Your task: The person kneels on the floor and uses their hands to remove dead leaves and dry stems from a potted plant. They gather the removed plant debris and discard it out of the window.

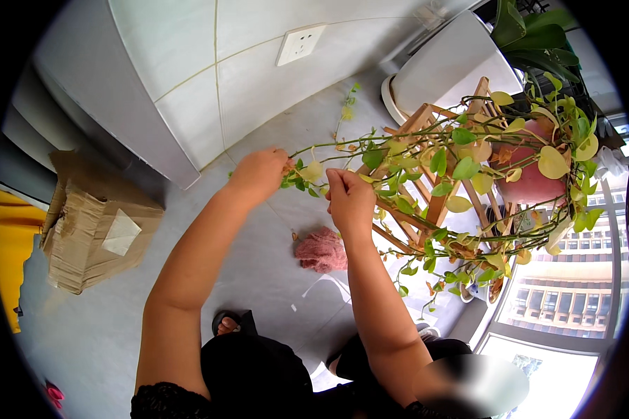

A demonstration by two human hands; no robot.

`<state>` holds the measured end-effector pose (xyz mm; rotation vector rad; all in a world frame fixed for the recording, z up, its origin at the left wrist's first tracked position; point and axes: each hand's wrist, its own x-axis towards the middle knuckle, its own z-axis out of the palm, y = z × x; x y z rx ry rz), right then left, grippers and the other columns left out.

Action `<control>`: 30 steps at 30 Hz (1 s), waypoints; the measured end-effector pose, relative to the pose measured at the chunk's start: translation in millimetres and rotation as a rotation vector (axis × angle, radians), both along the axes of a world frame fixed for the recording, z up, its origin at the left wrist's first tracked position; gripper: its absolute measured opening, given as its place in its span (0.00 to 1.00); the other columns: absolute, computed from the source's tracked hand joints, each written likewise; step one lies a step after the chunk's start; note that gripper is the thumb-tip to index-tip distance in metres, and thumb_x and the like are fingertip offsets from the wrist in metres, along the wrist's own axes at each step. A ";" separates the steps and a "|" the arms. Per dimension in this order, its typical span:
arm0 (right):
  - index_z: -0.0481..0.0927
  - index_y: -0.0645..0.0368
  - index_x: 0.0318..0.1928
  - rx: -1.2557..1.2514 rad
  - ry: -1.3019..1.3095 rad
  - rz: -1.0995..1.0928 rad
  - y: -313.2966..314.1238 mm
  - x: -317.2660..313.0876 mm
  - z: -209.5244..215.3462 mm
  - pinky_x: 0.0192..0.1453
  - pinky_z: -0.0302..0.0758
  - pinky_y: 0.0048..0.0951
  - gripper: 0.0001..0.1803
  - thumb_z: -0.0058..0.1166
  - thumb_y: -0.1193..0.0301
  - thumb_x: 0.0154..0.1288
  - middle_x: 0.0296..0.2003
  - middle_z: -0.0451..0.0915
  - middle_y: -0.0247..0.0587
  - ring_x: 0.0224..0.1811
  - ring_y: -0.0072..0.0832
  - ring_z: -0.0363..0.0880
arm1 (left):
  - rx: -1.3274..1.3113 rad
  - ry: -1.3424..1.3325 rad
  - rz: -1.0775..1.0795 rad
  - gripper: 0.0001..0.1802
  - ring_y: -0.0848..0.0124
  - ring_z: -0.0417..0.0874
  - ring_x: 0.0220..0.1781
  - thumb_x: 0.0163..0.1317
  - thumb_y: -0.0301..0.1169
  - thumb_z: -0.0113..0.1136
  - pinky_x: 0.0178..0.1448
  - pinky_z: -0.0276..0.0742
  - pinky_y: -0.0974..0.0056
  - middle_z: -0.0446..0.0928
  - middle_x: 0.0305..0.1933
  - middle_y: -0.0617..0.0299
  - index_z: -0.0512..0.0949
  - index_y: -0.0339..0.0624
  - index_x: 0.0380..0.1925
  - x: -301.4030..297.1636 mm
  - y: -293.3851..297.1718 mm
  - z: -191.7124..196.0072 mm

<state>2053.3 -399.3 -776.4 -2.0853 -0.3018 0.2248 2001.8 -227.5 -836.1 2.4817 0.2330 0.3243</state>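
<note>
A trailing vine plant (466, 167) with green and yellowing leaves spills from a reddish pot (531, 164) on the right. My left hand (260, 174) is closed round the far end of one long vine, drawn out to the left. Close beside it, my right hand (351, 201) is held in a pinch by the same vine's leaves. Whatever lies between its fingertips is too small to make out. A pale yellow leaf (313, 171) hangs between the two hands.
The pot rests on a slatted wooden stand (437, 202). On the grey floor lies a crumpled pink cloth (321, 250). A worn cardboard box (105, 234) stands at left, a white planter (451, 59) by the tiled wall. A window (559, 300) is at right.
</note>
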 end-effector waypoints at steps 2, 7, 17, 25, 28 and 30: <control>0.79 0.63 0.36 0.314 0.158 -0.090 -3.4 -12.0 26.5 0.16 0.59 0.20 0.13 0.52 0.64 0.67 0.13 0.69 0.30 0.12 0.14 0.62 | -0.050 0.009 -0.019 0.12 0.55 0.79 0.32 0.63 0.33 0.54 0.35 0.74 0.57 0.77 0.30 0.53 0.75 0.34 0.28 1.5 2.0 -5.7; 0.75 0.60 0.41 0.889 0.066 -0.313 -7.4 -15.8 67.7 0.14 0.51 0.19 0.11 0.50 0.65 0.69 0.12 0.61 0.26 0.10 0.14 0.54 | -1.210 0.234 -0.038 0.14 0.76 0.66 0.19 0.66 0.38 0.52 0.21 0.62 0.68 0.67 0.20 0.69 0.71 0.42 0.25 -2.9 12.3 -2.8; 0.76 0.61 0.38 0.507 0.398 -0.074 2.0 -31.4 48.5 0.17 0.59 0.19 0.12 0.51 0.64 0.68 0.14 0.63 0.29 0.14 0.19 0.63 | -2.078 0.234 0.080 0.14 0.80 0.64 0.18 0.68 0.42 0.50 0.18 0.57 0.74 0.64 0.21 0.72 0.69 0.47 0.26 -25.2 -18.4 -5.0; 0.77 0.58 0.36 -0.262 -0.505 0.351 5.2 -69.0 -11.7 0.26 0.75 0.32 0.10 0.62 0.68 0.55 0.33 0.74 0.41 0.26 0.37 0.78 | -2.205 0.262 0.100 0.13 0.72 0.80 0.37 0.70 0.41 0.45 0.39 0.80 0.69 0.77 0.36 0.63 0.72 0.43 0.37 -48.0 -62.1 -42.0; 0.78 0.59 0.38 -0.135 -0.516 0.307 0.3 -70.8 -18.1 0.23 0.72 0.27 0.11 0.61 0.67 0.58 0.33 0.74 0.40 0.22 0.29 0.75 | -2.205 0.254 0.218 0.14 0.72 0.80 0.32 0.70 0.41 0.44 0.36 0.79 0.70 0.77 0.29 0.65 0.73 0.45 0.32 -51.4 -66.1 -35.7; 0.77 0.59 0.40 0.076 -0.417 0.260 -5.3 -71.2 -24.5 0.20 0.69 0.23 0.11 0.59 0.66 0.60 0.32 0.75 0.37 0.20 0.23 0.73 | -2.194 0.235 0.226 0.14 0.71 0.80 0.31 0.70 0.41 0.45 0.35 0.80 0.68 0.76 0.29 0.64 0.72 0.46 0.31 -60.1 -57.3 -46.7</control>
